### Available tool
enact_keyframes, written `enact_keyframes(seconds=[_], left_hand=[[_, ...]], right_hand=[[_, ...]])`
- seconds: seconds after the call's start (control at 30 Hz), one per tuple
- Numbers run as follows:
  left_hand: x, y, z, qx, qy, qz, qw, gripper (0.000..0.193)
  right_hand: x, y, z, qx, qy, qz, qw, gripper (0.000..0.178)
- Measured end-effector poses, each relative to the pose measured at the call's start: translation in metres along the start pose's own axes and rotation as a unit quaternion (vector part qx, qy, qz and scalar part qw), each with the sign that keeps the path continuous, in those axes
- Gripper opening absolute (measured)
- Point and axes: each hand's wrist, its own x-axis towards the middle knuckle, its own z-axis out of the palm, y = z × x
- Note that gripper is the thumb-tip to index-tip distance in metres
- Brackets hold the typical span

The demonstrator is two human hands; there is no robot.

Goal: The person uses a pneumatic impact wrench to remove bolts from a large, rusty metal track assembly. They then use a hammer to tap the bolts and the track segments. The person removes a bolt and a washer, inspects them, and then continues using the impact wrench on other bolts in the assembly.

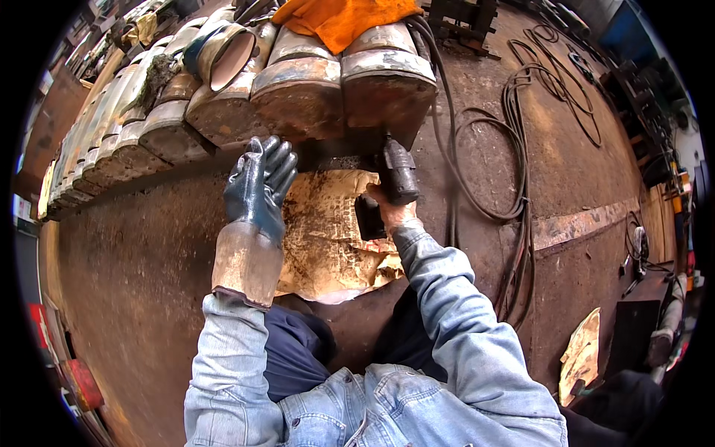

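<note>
My left hand wears a dark, shiny rubber glove with a dirty beige cuff. Its fingers are stretched out, and nothing shows in it. My right hand is bare and wrapped round the grip of a black drill-like cordless power tool. The tool's nose points away from me, toward the underside of a rusty round-topped metal piece. I cannot tell whether the tip touches it. A stained brown paper sheet lies on the floor between and below my hands.
More rusty metal pieces stand in a row to the far left, a short pipe section on top. An orange cloth drapes over the nearest ones. Dark cables coil over the floor at right, near crumpled paper.
</note>
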Motion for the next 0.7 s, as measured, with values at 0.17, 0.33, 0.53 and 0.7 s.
enact_keyframes(seconds=[0.17,0.33,0.53,0.7], left_hand=[[-0.006,-0.001,-0.006,0.019,0.018,0.011,1.0,0.057],[-0.007,-0.004,-0.005,0.023,-0.015,0.022,0.999,0.062],[-0.005,-0.01,-0.01,0.013,-0.03,0.018,0.999,0.061],[-0.007,-0.007,-0.011,0.032,-0.028,0.009,0.999,0.063]], right_hand=[[-0.01,-0.022,0.003,-0.218,0.024,0.095,0.971,0.041],[-0.003,-0.022,-0.005,-0.101,0.045,0.127,0.986,0.036],[-0.007,-0.043,0.011,-0.031,-0.019,0.096,0.995,0.028],[0.0,-0.046,0.019,-0.035,-0.045,0.198,0.978,0.039]])
